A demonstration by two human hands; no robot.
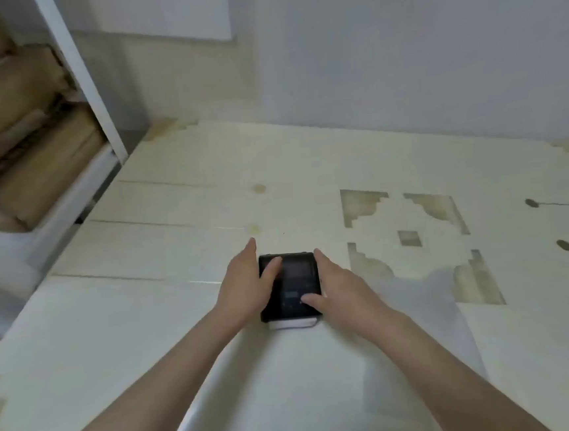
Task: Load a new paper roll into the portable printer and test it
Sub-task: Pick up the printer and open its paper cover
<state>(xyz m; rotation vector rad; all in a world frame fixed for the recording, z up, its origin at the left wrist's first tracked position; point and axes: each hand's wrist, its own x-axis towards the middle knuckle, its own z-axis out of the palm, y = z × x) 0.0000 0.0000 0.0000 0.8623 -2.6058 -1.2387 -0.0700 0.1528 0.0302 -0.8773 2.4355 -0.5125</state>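
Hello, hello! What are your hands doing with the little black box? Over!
Both hands, left hand and right hand, flank the printer. White paper pokes out front. Nothing in the way.

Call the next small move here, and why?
Probably press a front-panel button with the right hand thumb: both hands flank the printer, the left hand steadies it, its cover looks closed, and paper already pokes out the near edge.

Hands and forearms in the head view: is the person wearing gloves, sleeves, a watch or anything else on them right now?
Nothing worn shows. The left hand and right hand are bare, with no gloves, rings or watch visible, though the picture is soft. Both forearms are uncovered from wrist to the bottom edge of the frame, so no sleeve or cuff comes into view. No straps, bands or markings can be made out.
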